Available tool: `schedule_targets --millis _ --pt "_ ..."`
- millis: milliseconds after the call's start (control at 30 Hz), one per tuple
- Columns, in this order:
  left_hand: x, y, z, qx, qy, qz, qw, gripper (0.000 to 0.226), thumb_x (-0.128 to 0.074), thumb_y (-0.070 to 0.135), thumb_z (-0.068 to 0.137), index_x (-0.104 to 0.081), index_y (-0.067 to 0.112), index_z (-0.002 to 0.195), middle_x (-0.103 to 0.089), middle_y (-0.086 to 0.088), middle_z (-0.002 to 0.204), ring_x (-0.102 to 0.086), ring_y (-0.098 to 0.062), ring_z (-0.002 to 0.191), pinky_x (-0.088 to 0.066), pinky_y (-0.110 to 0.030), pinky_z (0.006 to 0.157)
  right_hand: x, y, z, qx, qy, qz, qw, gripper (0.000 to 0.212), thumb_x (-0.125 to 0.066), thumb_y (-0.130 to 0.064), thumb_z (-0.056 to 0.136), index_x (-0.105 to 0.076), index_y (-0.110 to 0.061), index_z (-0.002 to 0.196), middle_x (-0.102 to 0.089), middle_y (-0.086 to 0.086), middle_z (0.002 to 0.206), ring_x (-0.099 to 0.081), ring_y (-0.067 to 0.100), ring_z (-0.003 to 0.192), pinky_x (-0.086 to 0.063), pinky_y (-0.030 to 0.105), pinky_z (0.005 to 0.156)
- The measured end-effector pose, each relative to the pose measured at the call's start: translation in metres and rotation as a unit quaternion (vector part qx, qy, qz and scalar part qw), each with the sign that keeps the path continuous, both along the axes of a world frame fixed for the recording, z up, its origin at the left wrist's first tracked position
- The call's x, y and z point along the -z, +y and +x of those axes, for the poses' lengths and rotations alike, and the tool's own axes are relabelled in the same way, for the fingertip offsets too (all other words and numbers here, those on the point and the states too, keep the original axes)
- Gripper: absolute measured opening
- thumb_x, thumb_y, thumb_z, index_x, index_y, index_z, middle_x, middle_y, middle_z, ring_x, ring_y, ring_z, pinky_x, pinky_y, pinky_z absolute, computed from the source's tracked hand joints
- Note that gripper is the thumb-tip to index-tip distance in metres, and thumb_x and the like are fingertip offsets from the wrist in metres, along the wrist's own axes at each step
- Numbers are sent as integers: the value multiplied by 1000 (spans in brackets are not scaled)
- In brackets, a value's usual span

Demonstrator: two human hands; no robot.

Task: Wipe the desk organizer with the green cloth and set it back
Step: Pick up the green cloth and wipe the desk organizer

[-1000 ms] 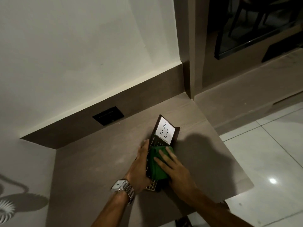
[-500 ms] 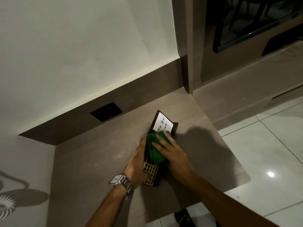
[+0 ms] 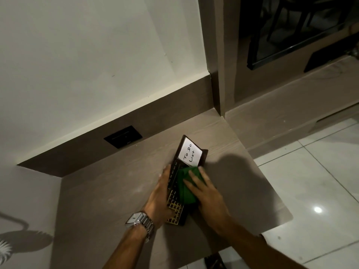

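Note:
A dark brown desk organizer lies on the wooden desk, with a white "To Do List" note at its far end and a gold mesh panel at its near end. My left hand, with a metal watch on the wrist, grips the organizer's left side. My right hand presses a green cloth flat on the organizer's middle, fingers spread over it.
A black wall socket sits in the brown backsplash behind the desk. The desk's right edge drops to a white tiled floor. A wooden pillar rises at the far right corner.
My right hand slid the green cloth up toward the note, then back down to the organizer's middle. My left hand kept its hold on the side.

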State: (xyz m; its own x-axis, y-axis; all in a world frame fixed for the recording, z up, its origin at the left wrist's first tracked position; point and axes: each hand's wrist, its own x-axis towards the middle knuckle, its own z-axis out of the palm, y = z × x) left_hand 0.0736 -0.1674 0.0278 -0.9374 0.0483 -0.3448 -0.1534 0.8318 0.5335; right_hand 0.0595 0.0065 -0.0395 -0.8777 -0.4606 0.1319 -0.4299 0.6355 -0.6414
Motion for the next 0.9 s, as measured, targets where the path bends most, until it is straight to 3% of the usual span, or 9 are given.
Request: schedule_targets --millis 133,233,333,400,500,567,667,733,900 --pt "0 1 1 2 11 7 1000 124 -83 15 70 9 23 153 -17 -8 163 -25 -27 148 -37 -52 115 2 -4 16 -89 51 -21 995 83 -83 -6 62 -48 -27 134 -42 2 149 -24 34 140 -55 54 84" --pt "0 -1 1 2 4 -5 1000 126 -80 1 68 10 25 153 -13 -7 164 -24 -30 148 -39 -55 113 0 12 -19 -37 64 15 997 81 -72 3 70 -45 -27 140 -30 0 155 -11 31 144 -50 56 92" --pt "0 0 0 2 3 -4 1000 126 -79 -1 67 10 27 153 -16 -6 163 -29 -31 146 -42 -55 110 7 13 -19 9 23 56 998 82 -73 -11 75 -37 -33 145 -19 -3 159 1 30 146 -38 60 103" --pt "1 0 0 -1 10 7 1000 127 -81 3 68 9 26 153 -15 -5 164 -25 -28 148 -39 -54 113 12 4 6 -8 30 54 998 86 -83 -17 63 -45 -31 139 -35 6 153 -13 36 144 -43 60 95" --pt "3 -2 -1 3 6 0 1000 135 -84 12 66 19 38 148 -4 -3 165 -24 -27 148 -41 -47 112 18 9 27 -50 84 40 994 70 -84 -25 63 -55 -32 126 -47 9 134 -34 34 130 -48 53 89" --pt "2 -4 0 0 -8 -5 1000 141 -83 6 63 27 56 136 6 2 165 -25 -28 147 -47 -41 105 14 26 -1 -6 91 47 995 59 -83 -20 67 -61 -28 122 -51 12 127 -40 36 122 -49 53 86" --pt "0 -4 0 -2 -19 0 1000 142 -81 9 61 30 66 127 14 9 163 -11 -28 150 -42 -56 109 3 45 -67 157 59 97 981 57 -69 -3 77 -59 -23 130 -50 20 126 -41 42 117 -49 52 85" --pt "0 -5 0 -2 -27 -3 1000 142 -81 9 61 31 65 128 17 13 161 -9 -29 151 -42 -59 108 1 40 -79 191 50 114 974 62 -67 0 76 -55 -20 133 -48 19 127 -39 41 117 -48 51 86" --pt "0 -4 0 0 -29 -12 1000 140 -83 8 64 27 51 139 19 9 161 -1 -26 152 -34 -59 114 29 5 29 -27 82 74 994 65 -84 -20 64 -59 -23 124 -59 7 118 -44 30 112 -53 44 79"
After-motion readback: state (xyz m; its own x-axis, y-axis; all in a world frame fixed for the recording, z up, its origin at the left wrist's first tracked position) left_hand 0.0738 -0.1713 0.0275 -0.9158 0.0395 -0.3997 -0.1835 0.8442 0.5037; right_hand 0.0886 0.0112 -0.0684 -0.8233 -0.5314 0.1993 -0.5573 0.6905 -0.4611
